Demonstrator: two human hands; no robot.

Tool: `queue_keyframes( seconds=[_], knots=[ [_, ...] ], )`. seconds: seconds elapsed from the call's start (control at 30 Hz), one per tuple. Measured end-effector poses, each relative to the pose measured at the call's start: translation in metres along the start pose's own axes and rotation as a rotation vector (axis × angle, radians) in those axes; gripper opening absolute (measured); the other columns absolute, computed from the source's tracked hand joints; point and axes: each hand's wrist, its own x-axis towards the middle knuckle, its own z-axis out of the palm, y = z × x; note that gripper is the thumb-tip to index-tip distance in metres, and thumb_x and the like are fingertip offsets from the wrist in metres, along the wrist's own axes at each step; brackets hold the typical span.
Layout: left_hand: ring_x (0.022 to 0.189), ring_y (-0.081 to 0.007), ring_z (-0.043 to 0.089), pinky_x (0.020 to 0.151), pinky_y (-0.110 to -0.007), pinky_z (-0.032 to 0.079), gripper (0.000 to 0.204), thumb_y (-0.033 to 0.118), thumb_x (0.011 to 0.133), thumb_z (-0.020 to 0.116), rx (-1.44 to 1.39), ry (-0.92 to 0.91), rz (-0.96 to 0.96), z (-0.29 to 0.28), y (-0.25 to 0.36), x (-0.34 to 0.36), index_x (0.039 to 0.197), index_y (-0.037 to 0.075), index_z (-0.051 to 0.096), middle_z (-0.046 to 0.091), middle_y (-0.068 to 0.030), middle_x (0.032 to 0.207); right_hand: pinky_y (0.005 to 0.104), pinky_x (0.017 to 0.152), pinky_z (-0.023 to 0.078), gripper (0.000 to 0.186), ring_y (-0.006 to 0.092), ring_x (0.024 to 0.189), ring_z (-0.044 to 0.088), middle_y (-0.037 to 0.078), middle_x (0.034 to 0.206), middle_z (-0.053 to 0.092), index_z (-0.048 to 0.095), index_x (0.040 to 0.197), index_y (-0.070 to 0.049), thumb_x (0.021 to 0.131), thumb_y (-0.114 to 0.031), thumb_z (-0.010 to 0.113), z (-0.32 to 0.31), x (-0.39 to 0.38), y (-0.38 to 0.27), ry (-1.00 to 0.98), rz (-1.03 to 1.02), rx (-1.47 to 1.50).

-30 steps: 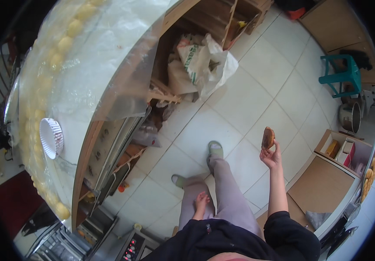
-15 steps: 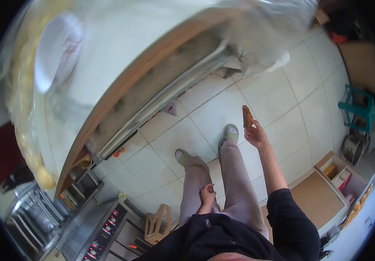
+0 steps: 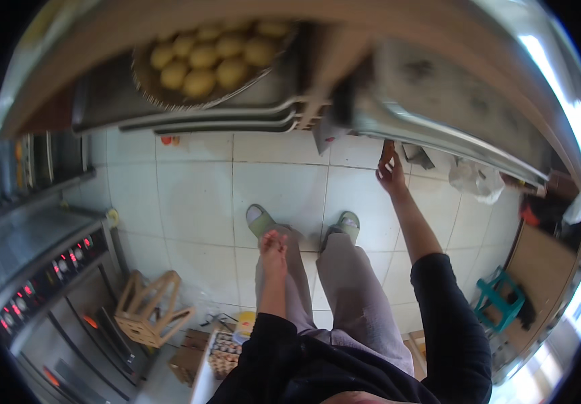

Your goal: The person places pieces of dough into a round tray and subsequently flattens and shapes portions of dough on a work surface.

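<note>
My right hand (image 3: 391, 176) reaches out to the front edge of the shelving and holds a flat, brown, elongated piece (image 3: 388, 148) between thumb and fingers. Its far end meets the shelf edge in the picture; its kind is unclear. A metal tray (image 3: 438, 128) lies on the shelf just beyond this hand. My left hand (image 3: 274, 248) hovers over my left thigh, its fingers loosely bent and apart, with nothing seen in it.
On the shelf at front left, a foil-edged round pan (image 3: 169, 104) of yellow balls sits above stacked trays (image 3: 236, 123). An oven panel (image 3: 48, 276) and a wooden stool (image 3: 149, 310) stand left. Egg trays (image 3: 225, 353) are behind; a teal stool (image 3: 499, 299) is at right.
My view has turned toward the shelving, bringing the pan of yellow balls into sight. My right hand with the brown piece is now at the shelf edge. The left hand has risen from my lap.
</note>
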Motion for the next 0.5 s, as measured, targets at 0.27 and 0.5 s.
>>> queue_keyframes(
  seconds=[0.27, 0.5],
  knots=[
    [0.084, -0.0152, 0.053, 0.065, -0.025, 0.047, 0.027, 0.023, 0.08, 0.054, -0.192, -0.001, -0.06, -0.005, 0.072, -0.006, 0.103, 0.009, 0.048, 0.05, -0.0027, 0.097, 0.0338, 0.07, 0.037, 0.028, 0.0142, 0.074, 0.048, 0.005, 0.085, 0.052, 0.051, 0.094, -0.012, 0.076, -0.032, 0.056, 0.095, 0.14, -0.068, -0.088, -0.535, -0.857],
    [0.08, -0.0148, 0.055, 0.062, -0.025, 0.049, 0.027, 0.024, 0.082, 0.051, -0.286, 0.191, -0.063, -0.039, 0.103, -0.016, 0.105, 0.008, 0.048, 0.054, -0.0028, 0.092, 0.0351, 0.073, 0.039, 0.026, 0.0207, 0.081, 0.051, 0.009, 0.082, 0.056, 0.054, 0.094, -0.005, 0.08, -0.026, 0.05, 0.07, 0.2, 0.049, 0.103, -0.562, -1.106]
  ],
)
